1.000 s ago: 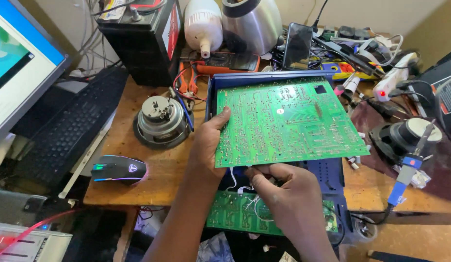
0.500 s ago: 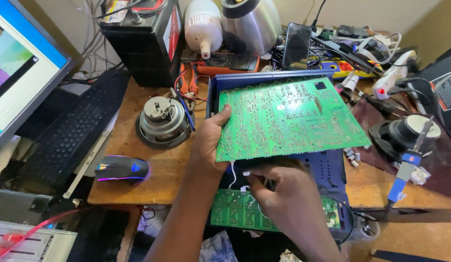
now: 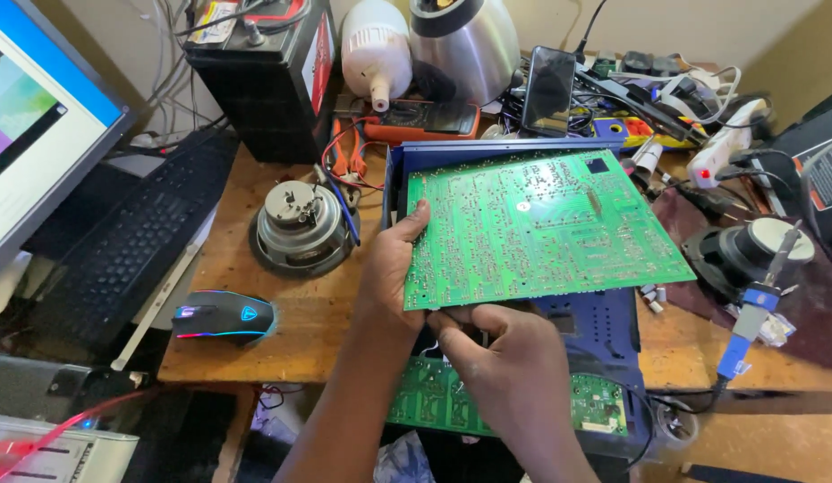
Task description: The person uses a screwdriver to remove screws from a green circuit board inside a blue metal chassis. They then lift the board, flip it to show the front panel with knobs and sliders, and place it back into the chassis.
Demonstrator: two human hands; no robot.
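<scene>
the left hand [image 3: 394, 268] clamps the board's [image 3: 541, 228] left edge and the right hand [image 3: 505, 358] pinches its near edge, holding the board solder side up, tilted above the blue case [image 3: 604, 326], probably to inspect it, mouse [image 3: 224, 317] left of the board.

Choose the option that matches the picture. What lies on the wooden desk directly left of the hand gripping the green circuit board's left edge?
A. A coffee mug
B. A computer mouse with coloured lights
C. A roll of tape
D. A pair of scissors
B. A dark computer mouse edged with coloured lights sits on the wooden desk just left of the left hand, which grips the left edge of the green circuit board.
</scene>
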